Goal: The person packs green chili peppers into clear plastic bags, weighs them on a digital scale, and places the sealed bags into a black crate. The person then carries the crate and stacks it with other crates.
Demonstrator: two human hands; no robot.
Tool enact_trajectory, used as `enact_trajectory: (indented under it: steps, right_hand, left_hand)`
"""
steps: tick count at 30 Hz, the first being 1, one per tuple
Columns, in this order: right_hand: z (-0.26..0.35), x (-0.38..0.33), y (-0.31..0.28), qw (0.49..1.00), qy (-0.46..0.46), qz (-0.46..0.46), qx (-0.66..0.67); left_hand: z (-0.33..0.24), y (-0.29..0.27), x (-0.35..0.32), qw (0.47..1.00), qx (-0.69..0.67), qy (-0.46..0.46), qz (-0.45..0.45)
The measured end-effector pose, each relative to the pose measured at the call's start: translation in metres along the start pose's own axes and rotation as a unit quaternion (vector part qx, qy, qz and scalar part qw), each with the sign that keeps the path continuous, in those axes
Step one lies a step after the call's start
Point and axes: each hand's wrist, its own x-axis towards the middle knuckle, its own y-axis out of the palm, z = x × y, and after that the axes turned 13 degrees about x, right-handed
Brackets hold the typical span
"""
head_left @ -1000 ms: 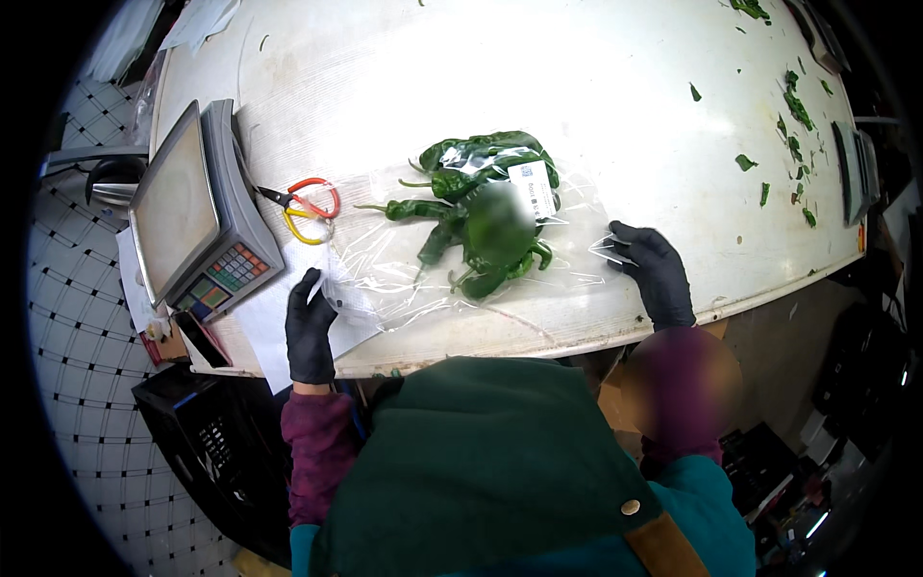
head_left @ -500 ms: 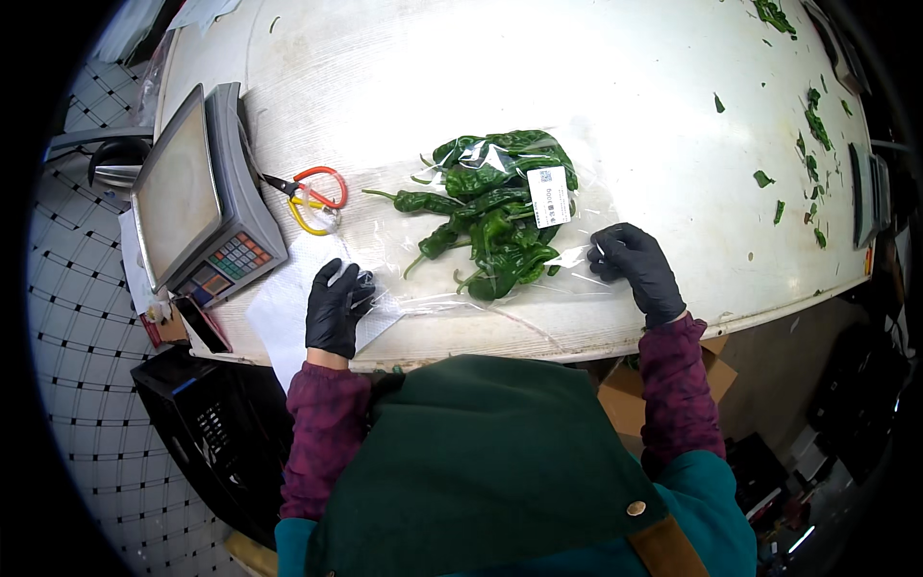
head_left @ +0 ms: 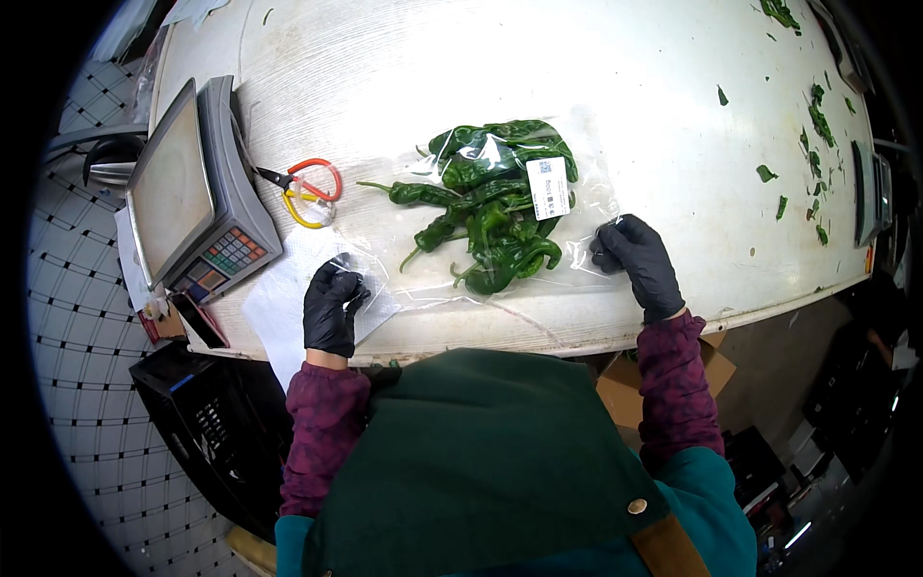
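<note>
Closer together than a second ago, your black-gloved left hand and right hand have both come inward; against the scissors, your left hand has clearly shifted toward the right.

Between and ahead of them, flat on the counter, lies the clear bag, with the green peppers heaped in its middle. The peppers lie beyond the line between your hands, and your right hand is the nearer to that heap. As far as the film can be made out, the bag runs longer from your left hand to your right than it does away from you. Most of the stems point toward your left hand's side; the longest reaches out to a spot straight ahead of that hand. You have the white label ahead of your right hand and a little inward, on top of the peppers.

Your right hand is clenched on the bag's right side, the film creasing at the fingertips. Your left hand is curled with thumb and fingers drawn together, and appears to pinch the near left corner; glare hides the exact contact.

Farther out, a white sheet lies beneath and beside your left hand. Ahead of that hand are the scissors, one handle red and one yellow, and to their left stands the grey scale. Well beyond your right hand, leaf scraps are scattered over the counter.
</note>
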Motion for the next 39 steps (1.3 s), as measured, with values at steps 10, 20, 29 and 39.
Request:
enact_trajectory:
  steps: [10,20,29,39]
  right_hand:
    - [-0.018,-0.042,0.078,0.734,-0.474,0.021,-0.487]
    - [-0.026,-0.019,0.071,0.689,-0.510,0.030,-0.515]
    - [-0.021,-0.028,0.053,0.704,-0.512,0.049,-0.490]
    - [-0.018,-0.043,0.036,0.747,-0.440,-0.081,-0.491]
  left_hand:
    - [0.007,-0.011,-0.005,0.970,0.120,0.200,-0.061]
    - [-0.022,-0.015,-0.046,0.964,-0.080,0.186,0.174]
    - [-0.002,0.020,-0.016,0.908,-0.051,0.158,0.385]
    - [-0.009,0.088,0.013,0.605,0.425,0.650,0.174]
